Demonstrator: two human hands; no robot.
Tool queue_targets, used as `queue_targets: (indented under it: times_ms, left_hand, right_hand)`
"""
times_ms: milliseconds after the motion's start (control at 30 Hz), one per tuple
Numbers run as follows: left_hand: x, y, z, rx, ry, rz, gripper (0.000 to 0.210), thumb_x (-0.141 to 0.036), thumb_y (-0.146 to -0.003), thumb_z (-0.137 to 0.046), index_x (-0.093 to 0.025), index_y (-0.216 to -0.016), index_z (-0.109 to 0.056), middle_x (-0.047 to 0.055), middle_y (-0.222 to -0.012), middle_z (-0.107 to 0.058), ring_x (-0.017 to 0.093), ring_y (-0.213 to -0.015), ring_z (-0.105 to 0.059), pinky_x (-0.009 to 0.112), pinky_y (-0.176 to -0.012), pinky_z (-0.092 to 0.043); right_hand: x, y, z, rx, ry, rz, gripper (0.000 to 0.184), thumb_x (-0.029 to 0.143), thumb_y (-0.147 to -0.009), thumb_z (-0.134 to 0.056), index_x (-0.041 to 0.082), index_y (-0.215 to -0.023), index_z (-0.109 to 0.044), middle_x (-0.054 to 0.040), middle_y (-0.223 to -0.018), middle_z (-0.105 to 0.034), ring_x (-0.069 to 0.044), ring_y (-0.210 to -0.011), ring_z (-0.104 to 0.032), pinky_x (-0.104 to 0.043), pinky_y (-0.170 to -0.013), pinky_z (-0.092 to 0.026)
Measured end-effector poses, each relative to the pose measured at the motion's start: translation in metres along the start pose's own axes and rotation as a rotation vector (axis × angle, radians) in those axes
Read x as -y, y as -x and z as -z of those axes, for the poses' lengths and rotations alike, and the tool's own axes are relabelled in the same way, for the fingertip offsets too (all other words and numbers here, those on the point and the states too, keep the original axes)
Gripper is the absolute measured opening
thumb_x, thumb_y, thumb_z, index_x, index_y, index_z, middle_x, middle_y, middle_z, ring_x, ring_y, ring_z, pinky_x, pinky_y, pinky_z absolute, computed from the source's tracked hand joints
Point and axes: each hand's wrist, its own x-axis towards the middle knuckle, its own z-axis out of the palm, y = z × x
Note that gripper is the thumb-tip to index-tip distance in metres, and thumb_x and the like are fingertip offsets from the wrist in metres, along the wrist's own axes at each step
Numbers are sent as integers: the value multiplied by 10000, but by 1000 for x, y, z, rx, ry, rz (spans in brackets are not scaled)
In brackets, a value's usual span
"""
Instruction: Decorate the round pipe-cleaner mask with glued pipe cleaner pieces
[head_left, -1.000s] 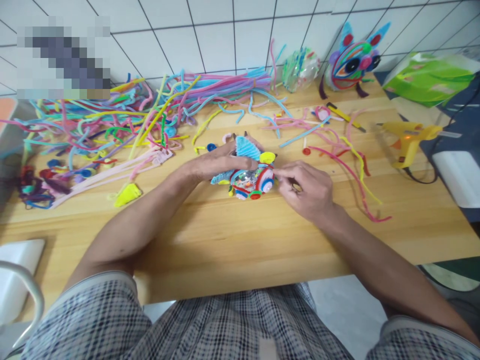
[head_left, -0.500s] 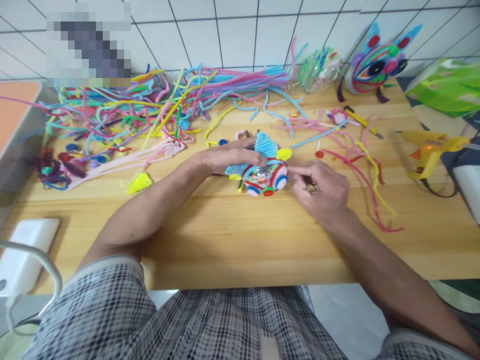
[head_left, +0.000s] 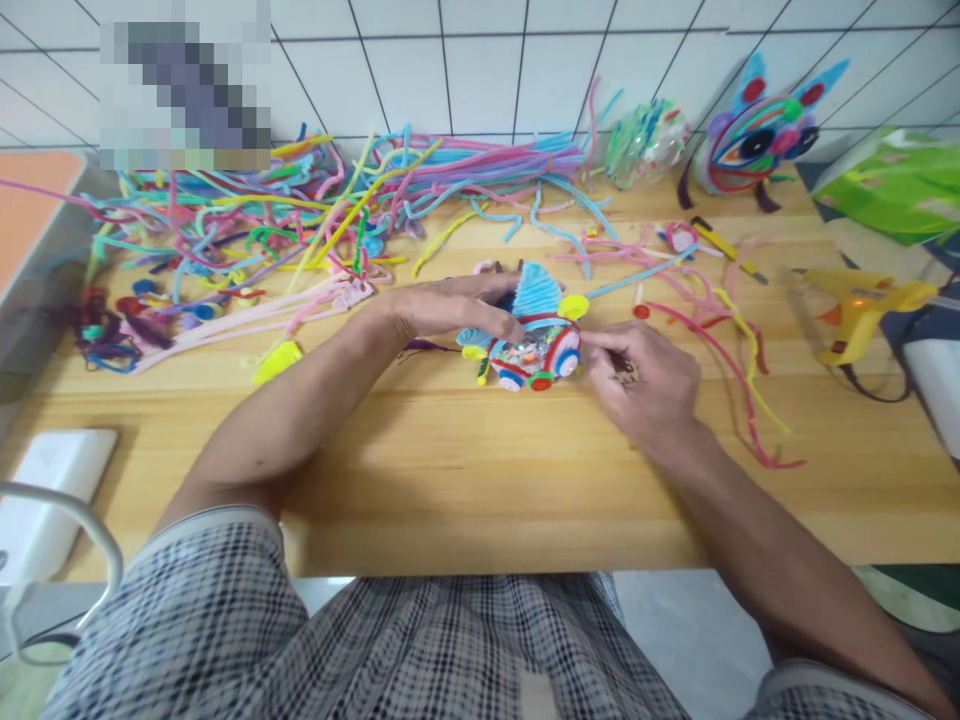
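Observation:
A small pipe-cleaner animal lantern point(head_left: 540, 352) with blue ears, yellow coils and a clear middle lies on the wooden table. My left hand point(head_left: 472, 303) reaches over its back, with the thumb on the clear part and the fingers behind it, partly hidden. At the lantern's right side is my right hand point(head_left: 645, 380), its fingers curled and the index fingertip against the red rim. Something small and brownish shows inside those curled fingers, too unclear to name. A purple tassel point(head_left: 426, 346) pokes out left of the lantern.
Loose pipe cleaners point(head_left: 480, 165) heap along the wall. A finished animal lantern point(head_left: 765, 145) and a clear ball point(head_left: 649, 145) stand at the back right. A yellow glue gun point(head_left: 862, 305), a yellow utility knife point(head_left: 727, 250) and a white power bank point(head_left: 56, 500) lie around.
The left hand has shifted slightly left and its thumb has slid lower on the lantern. My right hand stays almost in place. The camera view has shifted a little.

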Motion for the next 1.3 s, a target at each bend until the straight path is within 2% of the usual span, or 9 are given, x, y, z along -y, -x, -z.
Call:
queue_targets:
  times_ms: [133,267,467,667,833,967,1100,1300]
  left_hand:
    - [5,-1,2,-29,-35,26,689,-495,-797,-963,-242,-1435,-903,84,-1323,-927,397,-1344,-833,465,-1178,-670]
    - [6,-1,1,-37,-18,38,627,-499,-814,-938,-248,-1388,-923,63,-1318,-923,347,-1229,-839,441,-1112,-668]
    - [7,0,-2,-49,4,28,587,-491,-848,-944,-262,-1388,-923,34,-1275,-927,332,-1236,-832,429,-1117,-664]
    - [11,-1,-5,-99,4,46,512,-592,-884,-956,-227,-1241,-913,54,-1181,-907,315,-1140,-830,417,-1027,-671]
    - [9,-1,-3,-123,-57,36,444,-585,-871,-957,-226,-1127,-908,41,-1060,-869,308,-1113,-807,407,-1029,-647]
    - [9,-1,-3,-110,-28,42,441,-558,-862,-962,-220,-1141,-911,53,-1086,-874,308,-1120,-808,415,-1030,-643]
    - [11,-2,-3,-104,22,113,491,-536,-852,-970,-220,-1223,-914,54,-1152,-891,301,-1096,-824,415,-982,-657]
    - [12,-2,-3,-98,49,110,576,-493,-858,-984,-199,-1346,-899,98,-1363,-916,356,-1287,-851,468,-1129,-688]
  right_hand:
    - [2,-2,0,-10,-5,15,305,99,-1087,-764,325,-1231,-910,-2,-930,-901,-200,-667,-751,-366,-658,-609]
    - [3,-3,-1,-26,-49,24,369,69,-1084,-757,341,-1283,-906,8,-925,-898,-201,-707,-787,-358,-694,-633]
    - [2,0,0,7,11,-10,331,110,-1091,-761,357,-1256,-906,-1,-919,-904,-222,-680,-786,-381,-670,-654]
    - [5,-4,0,-21,49,13,318,82,-1069,-748,320,-1207,-908,2,-904,-902,-192,-626,-736,-354,-612,-609]
    - [4,-4,-1,-25,34,13,302,94,-1076,-744,317,-1185,-915,8,-876,-881,-186,-612,-706,-351,-615,-586]
    - [3,-2,-2,-14,48,-3,281,109,-1077,-745,314,-1172,-913,12,-854,-864,-186,-598,-677,-354,-608,-567]
    - [6,-5,-2,-34,6,13,304,70,-1061,-762,307,-1185,-905,21,-862,-863,-180,-620,-700,-342,-621,-574]
    - [10,-11,-2,-65,-34,80,360,6,-1037,-770,296,-1220,-883,39,-875,-869,-155,-642,-726,-311,-635,-584]
